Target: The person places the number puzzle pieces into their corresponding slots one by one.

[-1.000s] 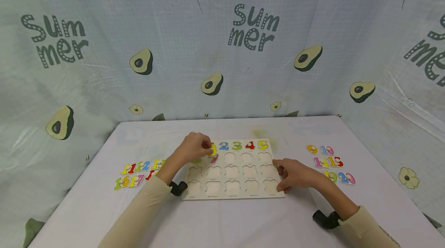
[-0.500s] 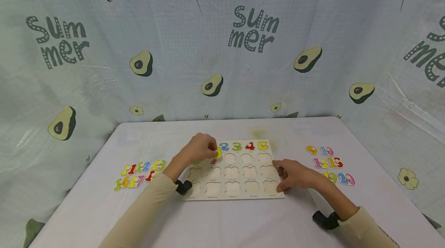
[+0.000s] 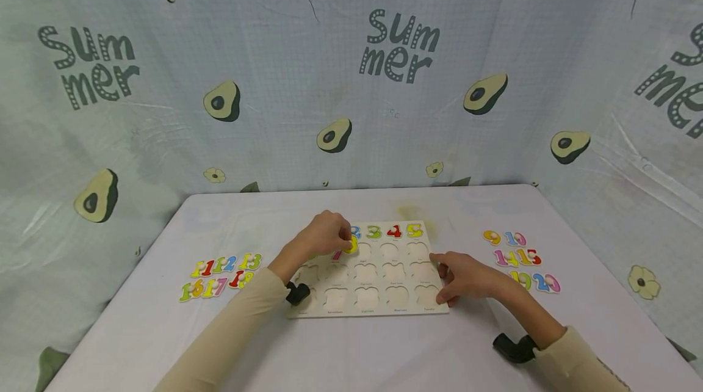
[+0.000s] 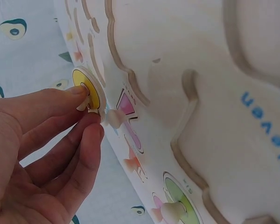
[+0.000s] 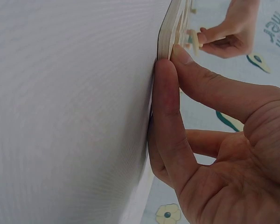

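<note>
My left hand (image 3: 326, 237) pinches a yellow number piece (image 3: 351, 245) by its knob, above the second row of the white number board (image 3: 351, 312). In the left wrist view the yellow piece (image 4: 87, 88) is tilted, close to the pink seven (image 4: 129, 114), with the green six (image 4: 182, 196) lower down. My right hand (image 3: 467, 276) grips the board's right edge; the right wrist view shows thumb and finger on the board edge (image 5: 166, 39). Pieces two to five, such as the red four (image 3: 394, 231), sit in the top row.
Left of the board lie several number pieces, including a thirteen (image 3: 250, 261) and a seventeen (image 3: 215, 287). On the right are more, among them a nine (image 3: 492, 237) and a twenty (image 3: 547, 283). A patterned cloth (image 3: 280, 135) hangs behind the table.
With the yellow piece between its fingers, my left hand has shifted rightward across the board's upper part. My right hand keeps its place at the edge.
</note>
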`<control>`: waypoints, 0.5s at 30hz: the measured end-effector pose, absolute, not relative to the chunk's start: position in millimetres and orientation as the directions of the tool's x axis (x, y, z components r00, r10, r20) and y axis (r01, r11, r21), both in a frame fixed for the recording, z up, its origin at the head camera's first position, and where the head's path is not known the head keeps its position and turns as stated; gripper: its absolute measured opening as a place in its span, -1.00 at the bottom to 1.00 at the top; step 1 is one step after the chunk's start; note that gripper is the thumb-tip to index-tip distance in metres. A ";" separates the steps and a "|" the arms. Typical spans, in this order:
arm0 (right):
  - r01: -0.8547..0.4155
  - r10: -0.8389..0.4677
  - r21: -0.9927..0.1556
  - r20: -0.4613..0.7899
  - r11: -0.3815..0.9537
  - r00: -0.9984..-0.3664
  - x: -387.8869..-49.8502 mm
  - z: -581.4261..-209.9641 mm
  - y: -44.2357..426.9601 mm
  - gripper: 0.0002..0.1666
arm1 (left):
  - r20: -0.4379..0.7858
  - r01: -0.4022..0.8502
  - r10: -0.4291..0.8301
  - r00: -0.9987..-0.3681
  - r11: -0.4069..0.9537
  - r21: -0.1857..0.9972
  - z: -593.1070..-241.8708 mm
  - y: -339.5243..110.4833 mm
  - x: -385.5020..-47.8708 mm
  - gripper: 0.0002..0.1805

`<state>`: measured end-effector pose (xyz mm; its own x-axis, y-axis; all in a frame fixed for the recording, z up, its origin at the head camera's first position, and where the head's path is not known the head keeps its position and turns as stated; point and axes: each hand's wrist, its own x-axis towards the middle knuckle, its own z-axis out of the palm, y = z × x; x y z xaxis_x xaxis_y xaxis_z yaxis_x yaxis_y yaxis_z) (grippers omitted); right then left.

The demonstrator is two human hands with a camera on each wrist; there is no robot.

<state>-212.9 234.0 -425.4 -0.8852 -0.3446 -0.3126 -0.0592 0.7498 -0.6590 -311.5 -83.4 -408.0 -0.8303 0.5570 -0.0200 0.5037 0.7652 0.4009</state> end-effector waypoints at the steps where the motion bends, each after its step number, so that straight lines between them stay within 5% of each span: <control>1: -0.062 -0.347 -0.658 -0.311 0.750 -0.885 -212.6 -425.5 234.2 0.09 | -0.021 0.509 0.561 -0.828 0.765 0.394 -408.2 -82.3 -311.5 -0.87; 15: -0.079 -0.360 -0.659 -0.303 0.748 -0.883 -211.6 -426.3 235.7 0.10 | -0.048 0.566 0.611 -0.790 0.758 0.326 -406.8 -70.6 -310.0 -0.89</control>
